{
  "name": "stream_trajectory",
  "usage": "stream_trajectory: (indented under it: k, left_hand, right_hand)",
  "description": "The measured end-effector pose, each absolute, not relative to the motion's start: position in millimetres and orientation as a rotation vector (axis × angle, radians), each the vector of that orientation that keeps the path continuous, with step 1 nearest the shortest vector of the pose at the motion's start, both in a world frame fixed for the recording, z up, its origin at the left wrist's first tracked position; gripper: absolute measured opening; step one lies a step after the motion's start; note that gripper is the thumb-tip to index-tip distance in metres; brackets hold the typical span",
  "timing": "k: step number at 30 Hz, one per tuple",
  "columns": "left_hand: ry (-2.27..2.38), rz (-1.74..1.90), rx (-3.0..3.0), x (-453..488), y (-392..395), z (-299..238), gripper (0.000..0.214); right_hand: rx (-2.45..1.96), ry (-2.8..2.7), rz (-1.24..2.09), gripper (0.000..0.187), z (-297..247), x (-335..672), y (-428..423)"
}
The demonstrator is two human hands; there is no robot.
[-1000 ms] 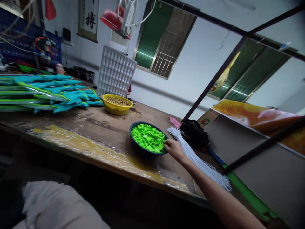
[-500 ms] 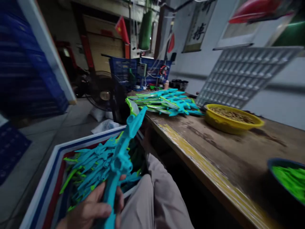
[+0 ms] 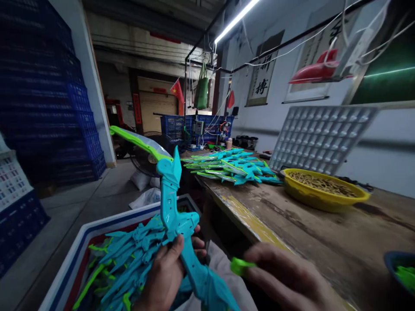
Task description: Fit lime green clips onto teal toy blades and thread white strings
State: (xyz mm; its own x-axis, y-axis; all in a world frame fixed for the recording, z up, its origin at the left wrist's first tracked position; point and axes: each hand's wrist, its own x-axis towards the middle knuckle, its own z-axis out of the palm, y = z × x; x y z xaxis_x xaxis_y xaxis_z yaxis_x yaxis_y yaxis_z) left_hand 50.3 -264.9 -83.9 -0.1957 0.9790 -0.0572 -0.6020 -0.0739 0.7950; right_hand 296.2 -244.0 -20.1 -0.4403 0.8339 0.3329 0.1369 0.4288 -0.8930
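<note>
While our left hand (image 3: 165, 276) grips the teal bow (image 3: 177, 216) by the crate (image 3: 81, 242), our right hand (image 3: 292, 280) pinches a small green clip (image 3: 241, 265) just beside its handle; so light a pinch may let it drop into our lap.

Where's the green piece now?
Head view, bottom centre: the green piece is pinched by the right hand, just right of the teal toy in the left hand.

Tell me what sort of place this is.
Probably a small toy-assembly workshop. The left hand grips a teal plastic toy piece, the right hand pinches a small green part; a bin of matching pieces sits below, more are piled on the wooden bench, and blue crates are stacked nearby.
</note>
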Motion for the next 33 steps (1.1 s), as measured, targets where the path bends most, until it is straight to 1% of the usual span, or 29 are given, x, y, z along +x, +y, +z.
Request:
stream_trajectory:
  k: [1, 2, 4, 6, 8, 11, 15, 18, 22, 23, 25, 26, 30, 33]
  left_hand:
    - [0.874, 1.615, 0.611, 52, -266, -84, 0.058]
    - [0.899, 1.621, 0.629, 54, -268, -86, 0.061]
    - [0.931, 1.631, 0.676, 57, -275, -91, 0.065]
    - [0.958, 1.607, 0.7, 64, -284, -94, 0.066]
    - [1.005, 1.622, 0.673, 74, -293, -92, 0.068]
    - [1.033, 1.755, 0.598, 89, -301, -83, 0.07]
    - [0.888, 1.805, 0.508, 100, -302, -78, 0.06]
    - [0.782, 1.736, 0.523, 99, -301, -80, 0.054]
    - [0.873, 1.76, 0.512, 98, -303, -82, 0.051]
    - [0.903, 1.773, 0.509, 98, -304, -81, 0.05]
    - [0.926, 1.776, 0.494, 99, -305, -81, 0.049]
    - [0.924, 1.77, 0.47, 100, -306, -81, 0.051]
    - [0.887, 1.763, 0.419, 105, -307, -84, 0.063]
    - [0.93, 1.773, 0.421, 107, -307, -89, 0.068]
  right_hand:
    - [-0.78, -1.779, 1.179, 0.025, -13, 276, -244]
    - [-0.745, -1.716, 1.232, 0.028, -8, 256, -244]
    - [-0.69, -1.626, 1.283, 0.033, -7, 226, -243]
    - [-0.654, -1.611, 1.28, 0.034, -13, 210, -242]
    - [-0.624, -1.638, 1.195, 0.03, -21, 205, -242]
    - [-0.608, -1.708, 0.963, 0.02, -31, 209, -245]
    - [-0.623, -1.817, 0.73, 0.009, -33, 216, -245]
    - [-0.627, -1.984, 0.602, 0.015, -26, 220, -243]
    - [-0.623, -2.132, 0.473, 0.023, -21, 220, -240]
    - [-0.637, -2.122, 0.473, 0.022, -22, 220, -240]
    - [-0.679, -2.045, 0.505, 0.012, -23, 221, -240]
    - [-0.71, -2.008, 0.538, 0.014, -24, 223, -240]
    - [-0.85, -2.103, 0.839, 0.038, -20, 231, -242]
    - [-0.85, -2.167, 0.943, 0.053, -18, 236, -244]
